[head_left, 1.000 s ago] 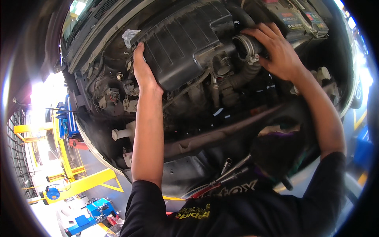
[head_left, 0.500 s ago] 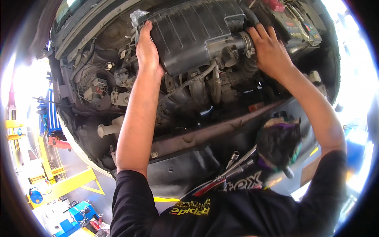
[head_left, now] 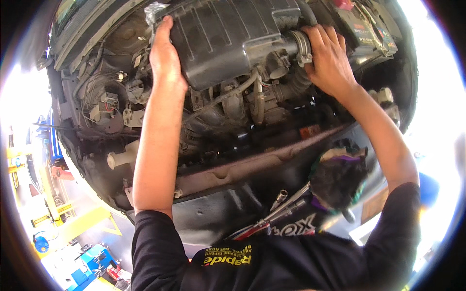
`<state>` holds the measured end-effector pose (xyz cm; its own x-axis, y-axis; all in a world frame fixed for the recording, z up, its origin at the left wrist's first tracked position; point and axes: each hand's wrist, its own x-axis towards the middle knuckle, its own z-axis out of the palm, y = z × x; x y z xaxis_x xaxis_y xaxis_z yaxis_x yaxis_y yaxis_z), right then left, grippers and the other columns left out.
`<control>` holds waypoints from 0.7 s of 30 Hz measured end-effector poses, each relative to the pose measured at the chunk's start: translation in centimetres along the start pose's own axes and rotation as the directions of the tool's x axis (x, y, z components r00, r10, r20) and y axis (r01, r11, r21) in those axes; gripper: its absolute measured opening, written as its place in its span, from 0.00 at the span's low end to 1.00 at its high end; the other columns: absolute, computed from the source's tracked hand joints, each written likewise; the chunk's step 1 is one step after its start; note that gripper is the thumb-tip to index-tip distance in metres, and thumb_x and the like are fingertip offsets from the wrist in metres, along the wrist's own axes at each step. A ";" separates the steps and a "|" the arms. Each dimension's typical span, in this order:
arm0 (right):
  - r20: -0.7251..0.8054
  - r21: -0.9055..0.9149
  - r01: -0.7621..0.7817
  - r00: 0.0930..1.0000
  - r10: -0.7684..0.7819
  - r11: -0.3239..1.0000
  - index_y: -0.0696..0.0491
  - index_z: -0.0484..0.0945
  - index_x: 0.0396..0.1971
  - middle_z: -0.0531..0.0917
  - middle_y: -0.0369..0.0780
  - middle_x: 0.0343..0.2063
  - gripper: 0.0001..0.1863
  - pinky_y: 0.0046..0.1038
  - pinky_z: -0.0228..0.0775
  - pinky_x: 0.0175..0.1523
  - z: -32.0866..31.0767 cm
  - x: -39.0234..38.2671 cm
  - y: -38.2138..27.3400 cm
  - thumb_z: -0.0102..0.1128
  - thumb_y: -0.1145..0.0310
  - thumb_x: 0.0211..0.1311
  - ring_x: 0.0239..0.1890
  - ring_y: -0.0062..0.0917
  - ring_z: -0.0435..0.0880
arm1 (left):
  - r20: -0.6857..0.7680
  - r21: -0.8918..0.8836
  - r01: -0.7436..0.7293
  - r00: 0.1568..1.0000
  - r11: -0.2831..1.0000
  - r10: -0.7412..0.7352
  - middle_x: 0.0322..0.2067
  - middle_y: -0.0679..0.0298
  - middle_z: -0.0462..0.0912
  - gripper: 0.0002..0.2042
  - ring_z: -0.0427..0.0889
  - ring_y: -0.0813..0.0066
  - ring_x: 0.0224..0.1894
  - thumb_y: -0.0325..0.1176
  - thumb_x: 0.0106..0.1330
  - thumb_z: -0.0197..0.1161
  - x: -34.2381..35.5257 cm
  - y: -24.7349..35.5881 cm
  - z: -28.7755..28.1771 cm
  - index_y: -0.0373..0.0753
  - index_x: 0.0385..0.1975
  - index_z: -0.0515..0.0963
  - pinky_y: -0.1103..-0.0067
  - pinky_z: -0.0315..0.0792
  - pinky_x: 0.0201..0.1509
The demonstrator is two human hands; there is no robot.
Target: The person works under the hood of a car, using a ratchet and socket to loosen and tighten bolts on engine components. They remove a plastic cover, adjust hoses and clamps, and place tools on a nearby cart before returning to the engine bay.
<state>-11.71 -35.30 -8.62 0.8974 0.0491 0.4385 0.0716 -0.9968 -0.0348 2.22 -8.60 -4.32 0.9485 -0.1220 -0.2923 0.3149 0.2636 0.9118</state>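
Note:
My left hand (head_left: 167, 56) grips the left end of a black ribbed plastic air box (head_left: 228, 39) in the engine bay, its thumb along the edge and other fingers hidden. My right hand (head_left: 329, 60) is wrapped round a hose end with a metal clamp (head_left: 301, 47), which meets the box's outlet on the right. A round throttle body (head_left: 276, 68) sits below the outlet, with a corrugated hose (head_left: 296, 87) beside it. A crumpled clear plastic piece (head_left: 154, 10) lies at the box's upper left corner.
A battery (head_left: 364, 34) sits at the upper right. On the black fender cover (head_left: 204, 218) at the bay's front edge lie socket tools (head_left: 286, 206) and dark gloves or cloth (head_left: 337, 179). A yellow lift arm (head_left: 90, 218) and blue workshop equipment (head_left: 97, 259) stand at the lower left.
The hose in my right hand has moved from angled, with its opening showing, to lined up on the box's outlet. The whole engine bay also sits higher in the view than one second ago.

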 end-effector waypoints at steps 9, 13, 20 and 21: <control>-0.009 0.038 0.100 0.995 -0.099 0.994 0.52 0.72 0.48 0.78 0.43 0.44 0.28 0.47 0.61 0.58 1.0 2.2 1.6 0.69 0.66 0.44 0.54 0.38 0.74 | -0.102 0.158 -0.200 0.971 0.967 0.217 0.56 0.56 0.81 0.26 0.82 0.62 0.55 0.47 0.72 0.60 1.0 -1.2 0.0 0.36 0.63 0.73 0.67 0.75 0.62; -0.058 -0.005 0.155 0.986 -0.155 0.988 0.53 0.74 0.44 0.79 0.39 0.40 0.22 0.41 0.61 0.52 1.6 2.5 1.0 0.68 0.66 0.45 0.51 0.35 0.76 | -0.107 0.182 -0.226 0.963 0.957 0.248 0.55 0.56 0.82 0.26 0.82 0.64 0.54 0.46 0.71 0.61 1.2 -1.5 0.3 0.36 0.63 0.73 0.68 0.76 0.60; -0.135 -0.109 0.096 0.985 -0.110 0.989 0.53 0.73 0.41 0.79 0.40 0.39 0.20 0.38 0.60 0.51 0.9 2.3 -1.7 0.67 0.66 0.47 0.50 0.33 0.75 | -0.148 0.120 -0.190 0.967 0.974 0.207 0.52 0.56 0.84 0.25 0.84 0.61 0.51 0.48 0.71 0.61 0.9 -1.6 0.4 0.37 0.60 0.75 0.66 0.78 0.58; -0.091 -0.096 0.090 0.991 -0.099 0.991 0.53 0.74 0.43 0.80 0.41 0.41 0.20 0.39 0.62 0.52 0.5 2.5 -1.7 0.66 0.66 0.49 0.51 0.35 0.76 | -0.159 0.074 -0.181 0.969 0.981 0.191 0.49 0.56 0.85 0.23 0.86 0.60 0.47 0.48 0.71 0.61 0.6 -1.5 0.8 0.37 0.57 0.76 0.64 0.79 0.56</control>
<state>-9.37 -33.43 -7.89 0.8425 0.1417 0.5197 0.1103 -0.9897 0.0910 2.29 -9.87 -5.62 0.9843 0.0846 -0.1546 0.1341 0.2099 0.9685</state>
